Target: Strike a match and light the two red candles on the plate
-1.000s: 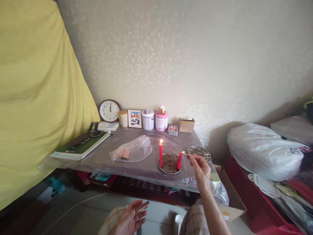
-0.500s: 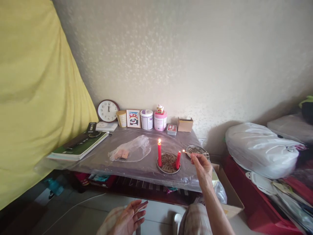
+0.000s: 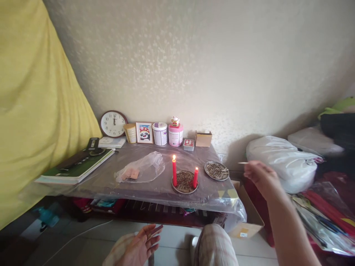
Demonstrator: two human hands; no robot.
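Observation:
Two red candles burn on a round metal plate (image 3: pixel 180 191): a taller candle (image 3: pixel 174 172) on the left and a shorter candle (image 3: pixel 195 178) on the right. My right hand (image 3: pixel 262 178), smeared by motion, is closed on a matchstick (image 3: pixel 243 163), held out past the table's right side; no flame shows on it. Low at the front, palm up, my left hand (image 3: pixel 142 244) pinches a small flat dark-red striker strip (image 3: pixel 156 229) between thumb and forefinger, its other fingers loosely curled. Several used matchsticks lie on a second metal plate (image 3: pixel 216 178) to the right.
A clear plastic bag (image 3: pixel 149 168) with pinkish pieces lies on the plastic-covered table (image 3: pixel 133 190). Along the back stand a clock (image 3: pixel 113 124), a panda picture (image 3: pixel 144 133), tins and a small cardboard box (image 3: pixel 203 139). White bags (image 3: pixel 277 159) crowd the right.
My right hand has swung right, away from the shorter candle; the match flame seen before is gone. The short candle's flame looks larger. The view has shifted slightly right.

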